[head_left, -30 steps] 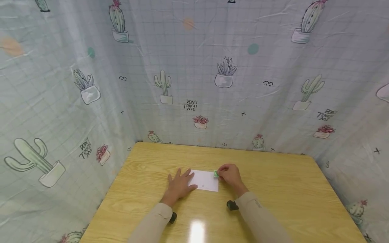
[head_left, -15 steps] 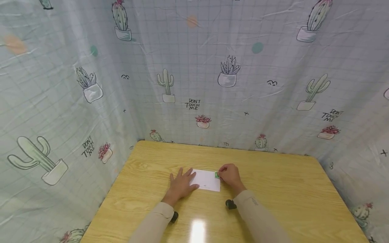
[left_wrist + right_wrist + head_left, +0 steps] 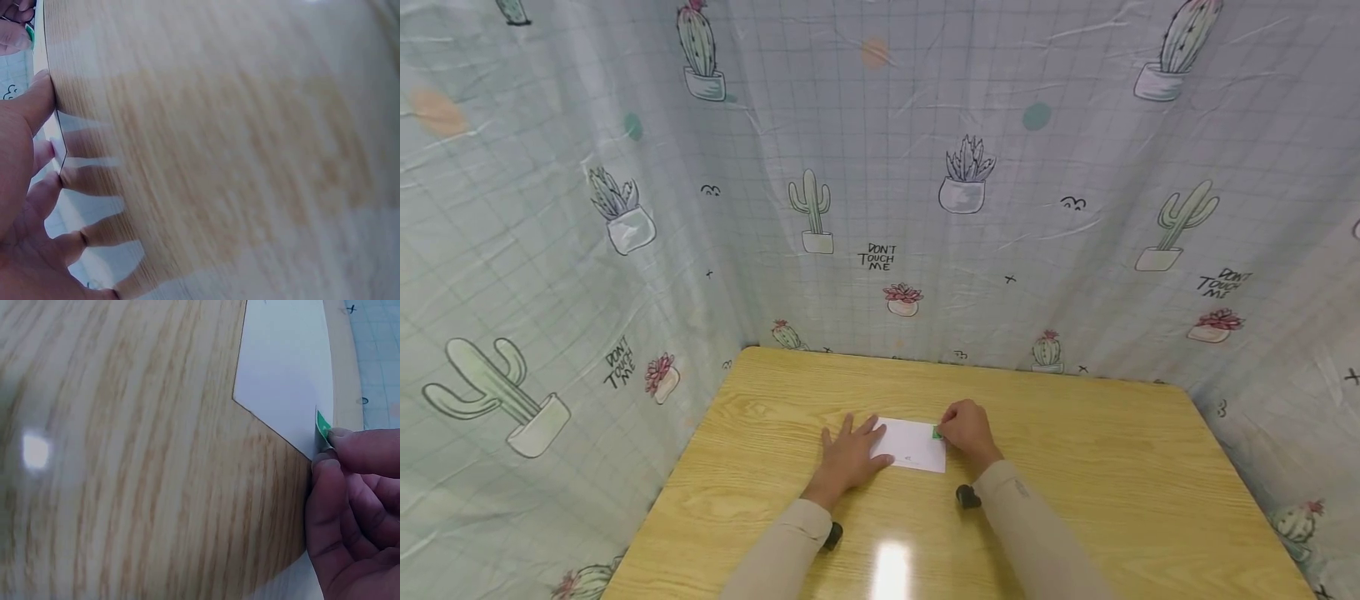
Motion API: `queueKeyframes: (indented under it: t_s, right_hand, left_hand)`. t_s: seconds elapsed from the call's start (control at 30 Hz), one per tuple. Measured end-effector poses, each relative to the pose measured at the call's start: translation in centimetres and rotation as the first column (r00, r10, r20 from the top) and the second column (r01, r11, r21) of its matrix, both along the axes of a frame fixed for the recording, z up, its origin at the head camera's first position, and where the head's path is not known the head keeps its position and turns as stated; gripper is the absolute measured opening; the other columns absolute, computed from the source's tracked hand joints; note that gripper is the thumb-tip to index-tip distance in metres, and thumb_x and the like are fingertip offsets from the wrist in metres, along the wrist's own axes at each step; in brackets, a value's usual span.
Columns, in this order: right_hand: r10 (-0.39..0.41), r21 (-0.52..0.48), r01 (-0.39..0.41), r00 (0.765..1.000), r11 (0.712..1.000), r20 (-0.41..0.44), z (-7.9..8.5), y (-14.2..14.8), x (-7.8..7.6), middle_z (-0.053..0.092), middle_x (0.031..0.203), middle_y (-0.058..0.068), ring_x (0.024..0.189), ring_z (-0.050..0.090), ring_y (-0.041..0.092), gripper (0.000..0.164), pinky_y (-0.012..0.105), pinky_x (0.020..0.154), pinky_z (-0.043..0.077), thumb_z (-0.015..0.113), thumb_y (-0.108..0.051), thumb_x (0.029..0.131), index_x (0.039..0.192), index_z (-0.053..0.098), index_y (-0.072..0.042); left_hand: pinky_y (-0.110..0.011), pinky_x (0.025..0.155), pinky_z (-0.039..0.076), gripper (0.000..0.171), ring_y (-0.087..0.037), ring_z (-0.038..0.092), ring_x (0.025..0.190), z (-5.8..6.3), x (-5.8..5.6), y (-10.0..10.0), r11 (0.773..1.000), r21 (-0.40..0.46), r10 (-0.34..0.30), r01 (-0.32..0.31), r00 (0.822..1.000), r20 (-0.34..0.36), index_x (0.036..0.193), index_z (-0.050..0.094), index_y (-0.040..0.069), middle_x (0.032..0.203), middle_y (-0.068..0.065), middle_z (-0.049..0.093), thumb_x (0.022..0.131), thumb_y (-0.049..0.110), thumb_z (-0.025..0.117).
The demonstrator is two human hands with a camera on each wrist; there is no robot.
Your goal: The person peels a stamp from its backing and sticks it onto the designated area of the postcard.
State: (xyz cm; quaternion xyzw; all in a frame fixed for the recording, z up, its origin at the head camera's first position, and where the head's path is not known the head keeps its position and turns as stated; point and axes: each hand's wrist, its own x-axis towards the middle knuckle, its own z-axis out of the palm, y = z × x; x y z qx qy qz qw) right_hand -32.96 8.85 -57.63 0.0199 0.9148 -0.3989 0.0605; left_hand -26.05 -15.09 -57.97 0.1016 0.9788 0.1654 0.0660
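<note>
A white envelope (image 3: 910, 446) lies flat on the table, with a small dark mark near its lower edge. My left hand (image 3: 850, 458) spreads its fingers over the envelope's left end, thumb and fingertips resting on it. At the far right corner, my right hand (image 3: 967, 429) pinches a small green stamp (image 3: 937, 432) between thumb and forefinger. The right wrist view shows that stamp (image 3: 322, 427) bent and tilted up from the envelope's surface, its lower end hidden by the fingertips. In the left wrist view, the left hand (image 3: 31, 200) touches down along the envelope's edge.
The yellow wood-grain table (image 3: 1075, 467) reaches back to a pale curtain (image 3: 925, 167) printed with cacti, which also hangs at both sides. Dark wrist-camera parts (image 3: 967, 497) stick out beneath both sleeves. A bright reflection shines near the front.
The head view has turned slightly left, shifting the scene right. Relative to the envelope, my right fingers have edged left and cover more of the stamp. The left hand stays in place.
</note>
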Motion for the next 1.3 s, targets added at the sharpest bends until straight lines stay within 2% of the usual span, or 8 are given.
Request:
queueKeyframes:
  t_s: [0.23, 0.43, 0.63, 0.77, 1.0, 1.3]
  right_hand:
    - [0.009, 0.070, -0.013, 0.998, 0.997, 0.061, 0.5, -0.5, 0.0, 0.067, 0.072, 0.006, 0.062, 0.059, 0.017, 0.014, 0.024, 0.054, 0.045, 0.081, -0.009, 0.087, 0.077, 0.071, -0.006]
    - [0.021, 0.102, -0.025, 0.999, 0.994, 0.043, 1.0, -0.7, 0.1, 0.063, 0.072, 0.005, 0.067, 0.055, 0.019, 0.018, 0.026, 0.057, 0.042, 0.080, -0.008, 0.086, 0.074, 0.067, -0.006]
    - [0.032, 0.167, -0.031, 0.999, 0.985, -0.002, 0.8, -0.4, -0.1, 0.064, 0.072, 0.004, 0.069, 0.055, 0.019, 0.022, 0.027, 0.060, 0.043, 0.084, -0.011, 0.086, 0.071, 0.067, -0.008]
    - [0.006, 0.145, -0.004, 1.000, 0.989, -0.016, 0.4, 0.0, 0.1, 0.065, 0.075, 0.004, 0.070, 0.056, 0.020, 0.022, 0.028, 0.061, 0.043, 0.086, -0.014, 0.085, 0.074, 0.068, -0.009]
    - [-0.015, 0.014, 0.016, 0.998, 1.000, -0.057, -0.9, 0.6, 1.1, 0.071, 0.079, 0.003, 0.070, 0.058, 0.018, 0.009, 0.030, 0.059, 0.043, 0.084, -0.014, 0.086, 0.081, 0.077, -0.012]
    - [0.007, 0.038, -0.002, 0.994, 0.999, -0.110, -1.8, 1.6, 2.0, 0.071, 0.075, 0.001, 0.070, 0.057, 0.016, 0.011, 0.027, 0.063, 0.046, 0.084, -0.013, 0.086, 0.077, 0.079, -0.010]
  left_hand:
    - [-0.083, 0.118, 0.016, 0.065, -0.046, 0.023, 0.160, 0.1, 0.3, -0.1, 1.000, -0.006, 0.000, 0.000, 1.000, 0.002, 0.156, 0.051, 0.022, 0.170, -0.001, 0.037, 0.101, 0.056, 0.059]
    - [-0.083, 0.117, 0.016, 0.065, -0.047, 0.024, 0.159, 0.3, 0.5, 0.0, 1.000, 0.000, -0.001, 0.001, 1.000, -0.002, 0.155, 0.052, 0.021, 0.170, -0.002, 0.038, 0.101, 0.055, 0.060]
    - [-0.083, 0.117, 0.018, 0.065, -0.047, 0.024, 0.159, 0.5, 0.3, 0.5, 1.000, -0.012, -0.009, 0.009, 1.000, -0.003, 0.155, 0.052, 0.021, 0.170, -0.002, 0.038, 0.101, 0.056, 0.060]
    - [-0.082, 0.118, 0.017, 0.065, -0.046, 0.024, 0.159, 0.6, 0.2, 0.7, 1.000, -0.017, -0.009, 0.009, 1.000, 0.004, 0.155, 0.052, 0.021, 0.170, -0.002, 0.037, 0.101, 0.056, 0.059]
    - [-0.081, 0.119, 0.017, 0.064, -0.046, 0.023, 0.160, 0.5, 0.2, 1.1, 1.000, -0.021, -0.012, 0.013, 1.000, 0.023, 0.156, 0.051, 0.022, 0.170, -0.002, 0.036, 0.102, 0.055, 0.059]
    - [-0.081, 0.118, 0.019, 0.065, -0.046, 0.024, 0.159, 0.2, -0.1, 0.9, 0.999, -0.029, -0.029, 0.030, 0.999, 0.018, 0.156, 0.051, 0.021, 0.170, -0.003, 0.037, 0.101, 0.055, 0.060]
